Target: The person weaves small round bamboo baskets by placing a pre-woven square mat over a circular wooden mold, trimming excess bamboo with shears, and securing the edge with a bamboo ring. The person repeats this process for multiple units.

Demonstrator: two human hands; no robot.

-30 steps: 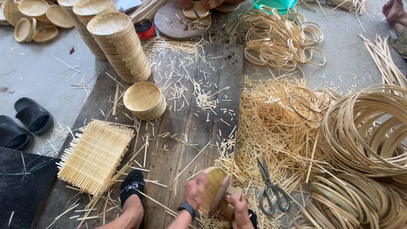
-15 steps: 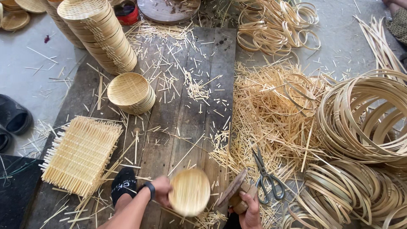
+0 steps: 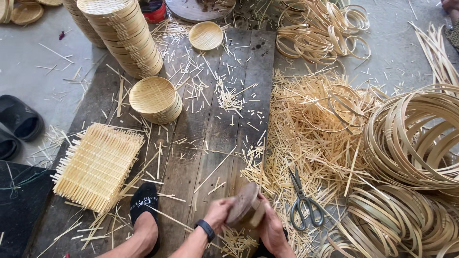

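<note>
Both hands, left hand (image 3: 218, 213) and right hand (image 3: 271, 224), grip a round wooden block (image 3: 243, 208) near the plank platform's (image 3: 210, 143) near edge, scissors (image 3: 302, 200) just beside.

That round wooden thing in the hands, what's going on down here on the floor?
A person sits on wooden planks, both hands on a round wooden block: left hand on its left edge, right hand under its right. Scissors lie beside them among bamboo trimmings. Stacked woven baskets, a flat woven mat and bamboo hoops surround the spot.

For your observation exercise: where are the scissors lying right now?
In the head view, the scissors lie low and right of centre on the straw litter, just right of the right hand, with the coiled bamboo hoops further right.
</note>
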